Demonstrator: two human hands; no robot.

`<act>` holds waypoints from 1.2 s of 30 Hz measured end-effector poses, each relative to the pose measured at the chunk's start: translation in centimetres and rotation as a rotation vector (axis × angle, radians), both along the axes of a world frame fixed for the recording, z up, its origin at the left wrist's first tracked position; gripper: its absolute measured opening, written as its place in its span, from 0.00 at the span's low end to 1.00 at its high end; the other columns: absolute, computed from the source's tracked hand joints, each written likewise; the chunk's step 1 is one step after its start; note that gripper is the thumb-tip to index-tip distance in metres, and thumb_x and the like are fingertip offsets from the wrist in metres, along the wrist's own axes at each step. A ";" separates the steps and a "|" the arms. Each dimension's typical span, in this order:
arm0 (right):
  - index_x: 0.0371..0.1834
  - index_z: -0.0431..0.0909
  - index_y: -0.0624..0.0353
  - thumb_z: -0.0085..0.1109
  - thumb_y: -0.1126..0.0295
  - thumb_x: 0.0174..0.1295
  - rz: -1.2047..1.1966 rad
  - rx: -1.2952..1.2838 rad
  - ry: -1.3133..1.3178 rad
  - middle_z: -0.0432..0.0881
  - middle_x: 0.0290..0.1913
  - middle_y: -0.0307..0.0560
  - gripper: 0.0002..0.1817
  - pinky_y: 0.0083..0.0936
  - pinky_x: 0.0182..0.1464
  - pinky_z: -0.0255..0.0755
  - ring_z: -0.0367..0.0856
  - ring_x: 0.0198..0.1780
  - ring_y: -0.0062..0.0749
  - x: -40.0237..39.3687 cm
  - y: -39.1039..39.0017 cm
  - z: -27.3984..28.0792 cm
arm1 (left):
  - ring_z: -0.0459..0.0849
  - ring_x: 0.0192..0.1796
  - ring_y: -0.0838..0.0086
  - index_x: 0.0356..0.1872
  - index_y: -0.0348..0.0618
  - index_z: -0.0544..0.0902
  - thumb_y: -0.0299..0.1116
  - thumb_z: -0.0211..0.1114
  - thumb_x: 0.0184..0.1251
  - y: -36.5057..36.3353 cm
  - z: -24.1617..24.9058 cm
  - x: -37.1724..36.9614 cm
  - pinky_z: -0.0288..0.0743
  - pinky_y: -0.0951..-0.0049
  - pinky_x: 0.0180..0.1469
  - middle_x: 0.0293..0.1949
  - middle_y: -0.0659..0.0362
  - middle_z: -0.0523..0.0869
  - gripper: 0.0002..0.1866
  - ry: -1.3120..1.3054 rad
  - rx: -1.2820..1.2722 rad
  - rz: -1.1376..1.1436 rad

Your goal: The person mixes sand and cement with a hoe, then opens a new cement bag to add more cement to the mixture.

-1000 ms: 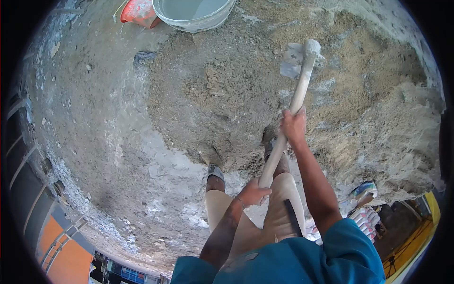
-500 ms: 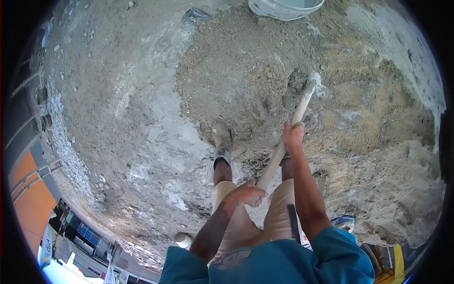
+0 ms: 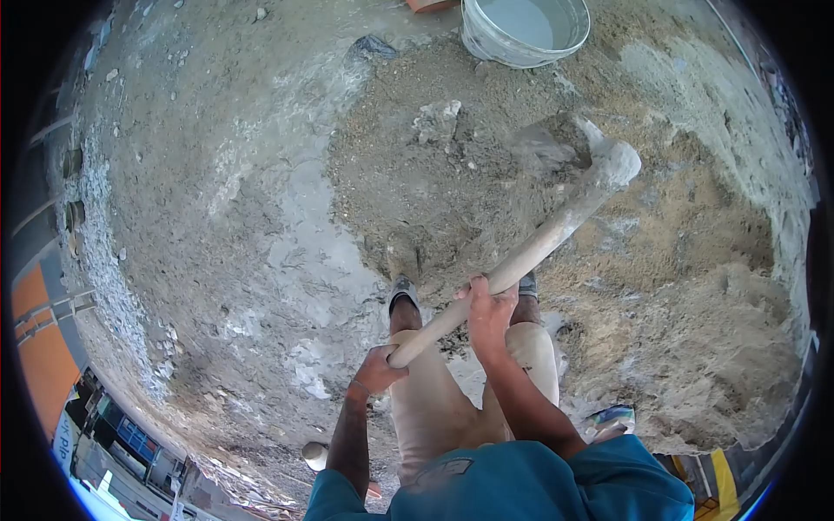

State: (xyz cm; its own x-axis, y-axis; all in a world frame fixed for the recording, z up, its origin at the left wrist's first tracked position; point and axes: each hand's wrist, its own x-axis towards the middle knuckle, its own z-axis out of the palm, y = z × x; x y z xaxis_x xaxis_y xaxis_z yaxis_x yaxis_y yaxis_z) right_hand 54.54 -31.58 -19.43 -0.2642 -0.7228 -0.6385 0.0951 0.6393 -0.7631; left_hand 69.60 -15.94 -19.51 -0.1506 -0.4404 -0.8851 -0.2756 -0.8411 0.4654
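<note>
I hold a long wooden-handled hoe (image 3: pixel 539 243) in both hands. My left hand (image 3: pixel 380 369) grips the butt end of the handle near my thighs. Further up the shaft, my right hand (image 3: pixel 488 306) is closed around it. The hoe's blade (image 3: pixel 556 143), caked in grey mix, is raised to the upper right over a heap of sand and cement (image 3: pixel 486 182). My two feet stand at the near edge of that heap.
A white bucket (image 3: pixel 521 35) with water stands at the far edge of the heap. A larger sand mound (image 3: pixel 721 295) lies to the right. Bare concrete floor (image 3: pixel 217 217) spreads to the left. Stacked bags (image 3: pixel 612 421) sit behind my right side.
The blade was dug into the heap and has since lifted and swung up to the right. My right hand slid down the handle toward my left. The view shifted slightly.
</note>
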 end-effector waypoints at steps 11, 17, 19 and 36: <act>0.26 0.70 0.73 0.56 0.71 0.48 0.099 0.482 0.001 0.74 0.19 0.49 0.12 0.26 0.16 0.69 0.75 0.16 0.30 -2.3 -3.3 -11.5 | 0.80 0.37 0.54 0.34 0.35 0.78 0.43 0.62 0.42 0.3 -1.4 -6.8 0.72 0.60 0.40 0.34 0.43 0.80 0.21 -0.568 0.094 -0.071; 0.23 0.74 0.73 0.59 0.67 0.44 -0.125 0.459 -0.087 0.74 0.16 0.48 0.15 0.29 0.20 0.70 0.76 0.18 0.33 -0.6 0.6 -12.6 | 0.81 0.28 0.56 0.27 0.35 0.79 0.37 0.64 0.41 2.4 -3.1 -3.9 0.73 0.61 0.32 0.23 0.45 0.80 0.15 -0.621 -0.149 -0.106; 0.22 0.75 0.71 0.58 0.63 0.43 -0.104 0.577 -0.133 0.75 0.16 0.49 0.16 0.29 0.23 0.69 0.76 0.19 0.32 -1.1 2.8 -10.3 | 0.79 0.22 0.55 0.25 0.35 0.78 0.34 0.64 0.40 2.3 -3.0 -3.1 0.72 0.62 0.27 0.17 0.47 0.78 0.12 -0.685 -0.173 -0.151; 0.35 0.71 0.69 0.57 0.53 0.47 0.038 0.225 0.285 0.78 0.32 0.60 0.25 0.35 0.42 0.70 0.77 0.39 0.48 -19.7 -4.3 -9.9 | 0.80 0.22 0.57 0.19 0.32 0.77 0.39 0.63 0.43 -21.0 -0.2 -13.5 0.71 0.62 0.27 0.17 0.45 0.78 0.15 -0.533 -0.230 -0.745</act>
State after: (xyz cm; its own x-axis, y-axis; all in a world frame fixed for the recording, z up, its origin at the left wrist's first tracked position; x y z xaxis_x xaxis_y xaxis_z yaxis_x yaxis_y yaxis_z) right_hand 34.85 -35.83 -29.35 -0.4299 -0.5851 -0.6876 -0.1279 0.7934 -0.5951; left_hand 56.10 -36.99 -19.76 -0.0644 -0.5658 -0.8220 -0.9293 -0.2661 0.2560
